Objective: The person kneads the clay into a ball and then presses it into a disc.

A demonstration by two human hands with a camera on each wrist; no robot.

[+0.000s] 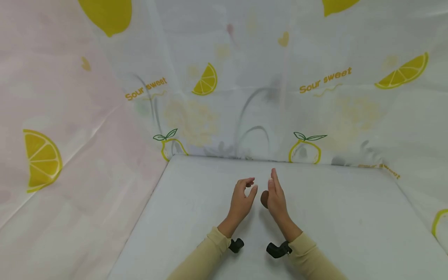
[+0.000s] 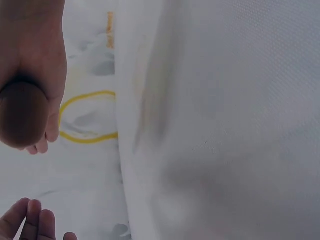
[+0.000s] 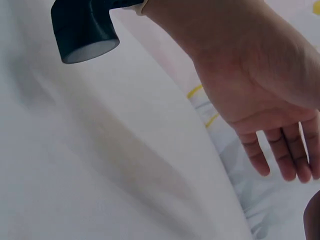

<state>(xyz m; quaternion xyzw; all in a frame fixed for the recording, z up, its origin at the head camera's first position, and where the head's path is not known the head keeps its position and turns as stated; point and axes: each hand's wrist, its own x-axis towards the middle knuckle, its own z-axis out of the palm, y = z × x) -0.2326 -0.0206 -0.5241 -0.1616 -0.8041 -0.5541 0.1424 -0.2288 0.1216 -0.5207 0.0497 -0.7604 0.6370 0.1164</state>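
A brown egg [image 1: 264, 199] is up off the table at the palm side of my right hand [image 1: 277, 198]. The left wrist view shows the egg [image 2: 23, 114] overlapping that palm, while the right hand's fingers [image 2: 52, 127] stretch out straight past it. Whether the egg touches the palm, I cannot tell. Facing it across a small gap, my left hand [image 1: 240, 200] holds nothing, its fingers loosely bent and its thumb apart. The right wrist view has the left hand [image 3: 270, 85] with fingers extended, and just an edge of the egg [image 3: 314, 220] at the lower right.
Both hands are over a white table [image 1: 196, 194]. Behind it hangs a white curtain [image 1: 245, 58] with lemon prints, and a pinkish sheet [image 1: 87, 155] lines the left side. Black camera mounts [image 1: 278, 249] sit at both wrists, by the beige sleeves [image 1: 203, 256].
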